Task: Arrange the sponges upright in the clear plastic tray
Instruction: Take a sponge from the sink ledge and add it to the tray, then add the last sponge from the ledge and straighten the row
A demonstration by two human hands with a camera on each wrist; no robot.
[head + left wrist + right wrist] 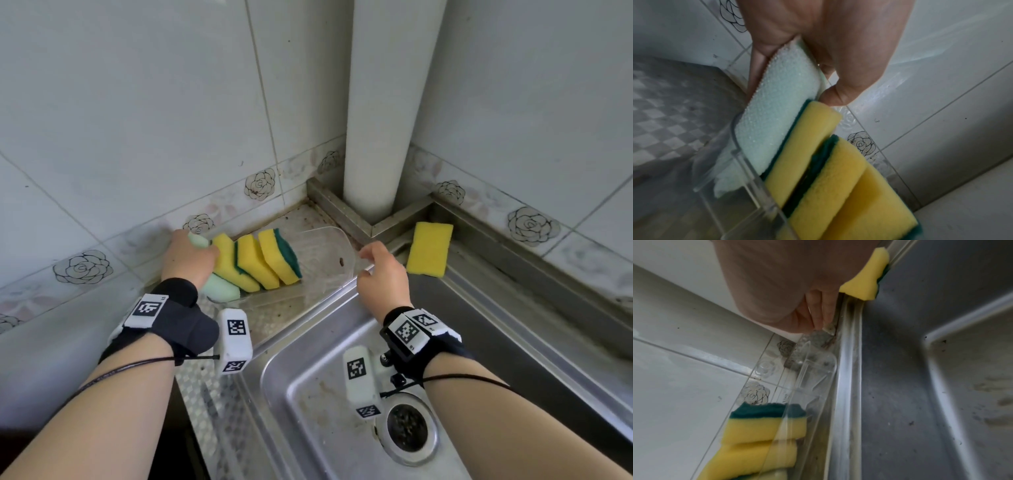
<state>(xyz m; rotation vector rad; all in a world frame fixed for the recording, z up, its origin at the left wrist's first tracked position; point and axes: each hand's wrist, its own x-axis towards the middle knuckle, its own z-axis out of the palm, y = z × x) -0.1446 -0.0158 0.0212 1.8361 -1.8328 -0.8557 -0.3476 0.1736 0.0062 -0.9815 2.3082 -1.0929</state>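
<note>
I've got 3 yellow-green sponges [260, 260] leaning in the clear tray [329, 270] w/ my left hand [186, 255] pinching the pale green sponge [777, 113] at its left end, right hand [380, 270] loosely curled, empty, near the last yellow sponge [430, 248] lying far right outside.

Tray [329, 270] on the table [281, 315], against the tiled wall [137, 120], left of the corner pipe [383, 102]; four sponges [253, 263] in its left part, on edge, leaning in a row; one loose sponge [430, 248] right of the tray, behind the sink [342, 394]; sink before the tray.
</note>
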